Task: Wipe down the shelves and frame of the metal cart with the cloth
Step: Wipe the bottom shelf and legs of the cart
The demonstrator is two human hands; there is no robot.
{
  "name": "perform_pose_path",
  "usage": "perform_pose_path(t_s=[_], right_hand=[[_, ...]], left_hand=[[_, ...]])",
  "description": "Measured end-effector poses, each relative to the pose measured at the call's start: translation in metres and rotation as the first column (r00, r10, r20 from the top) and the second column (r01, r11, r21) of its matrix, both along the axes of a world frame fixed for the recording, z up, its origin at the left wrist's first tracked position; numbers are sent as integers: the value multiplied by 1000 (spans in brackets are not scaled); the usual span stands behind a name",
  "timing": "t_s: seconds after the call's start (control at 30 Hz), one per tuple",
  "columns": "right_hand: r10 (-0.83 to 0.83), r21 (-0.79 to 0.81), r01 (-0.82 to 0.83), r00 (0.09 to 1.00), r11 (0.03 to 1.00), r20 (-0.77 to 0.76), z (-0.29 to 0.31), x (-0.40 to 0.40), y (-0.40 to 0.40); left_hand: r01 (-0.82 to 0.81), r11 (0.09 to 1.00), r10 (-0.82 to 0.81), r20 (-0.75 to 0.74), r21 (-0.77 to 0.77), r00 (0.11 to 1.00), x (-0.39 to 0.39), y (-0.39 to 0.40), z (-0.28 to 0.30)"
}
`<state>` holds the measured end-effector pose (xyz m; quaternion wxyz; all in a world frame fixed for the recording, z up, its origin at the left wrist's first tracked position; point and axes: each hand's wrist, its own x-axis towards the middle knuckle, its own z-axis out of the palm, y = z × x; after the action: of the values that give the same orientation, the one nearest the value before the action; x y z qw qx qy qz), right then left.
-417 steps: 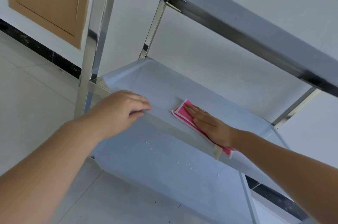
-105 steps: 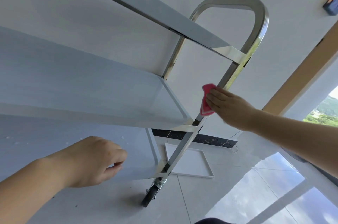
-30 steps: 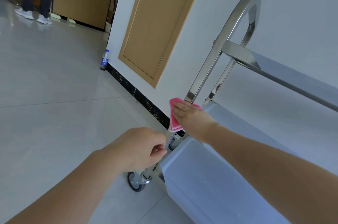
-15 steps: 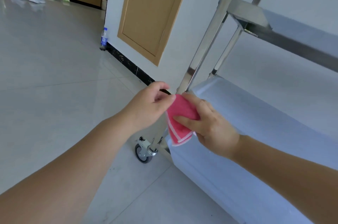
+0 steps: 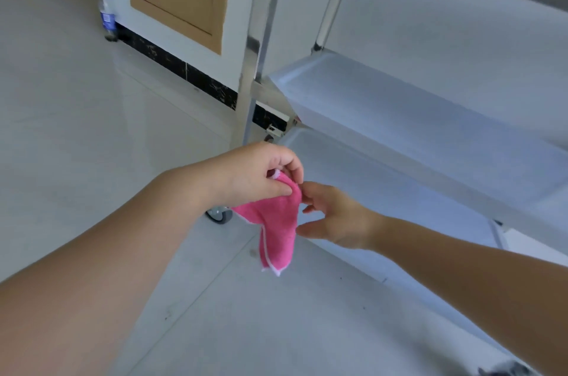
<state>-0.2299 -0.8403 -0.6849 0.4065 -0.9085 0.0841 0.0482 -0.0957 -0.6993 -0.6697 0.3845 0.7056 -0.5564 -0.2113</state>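
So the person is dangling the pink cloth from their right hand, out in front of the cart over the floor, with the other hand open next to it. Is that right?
Not quite: the head view shows the left hand pinching the pink cloth at its top, so it dangles in front of the cart over the floor. The right hand is the open one, beside the cloth.

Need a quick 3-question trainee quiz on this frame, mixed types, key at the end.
1. True or false: the right hand grips the pink cloth.
2. Which hand pinches the cloth? A) left hand B) right hand C) both
3. Fill in: a plastic ____ stands on the floor by the wall, left of the cart.

Key: 1 false, its fingers are spread beside the cloth; 2 A; 3 bottle.
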Motion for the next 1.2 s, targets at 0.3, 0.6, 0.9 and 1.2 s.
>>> perform_pose_path(t_s=[0.3, 0.6, 0.9, 1.2], right_hand=[[-206, -141, 177, 950, 974, -236, -50, -71, -60], [-633, -330, 591, 774, 736, -26, -64, -203, -144], [-612, -656, 674, 687, 338, 391, -58, -301, -190], [-341, -703, 324, 932, 633, 123, -120, -312, -204]], left_hand=[[61, 997, -58, -52, 54, 997, -23, -58, -40], [116, 992, -107, -149, 51, 983, -93, -171, -116], [138, 967, -110, 138, -216, 984, -176, -266, -122], [192, 976, -159, 272, -99, 949, -198, -218, -183]])
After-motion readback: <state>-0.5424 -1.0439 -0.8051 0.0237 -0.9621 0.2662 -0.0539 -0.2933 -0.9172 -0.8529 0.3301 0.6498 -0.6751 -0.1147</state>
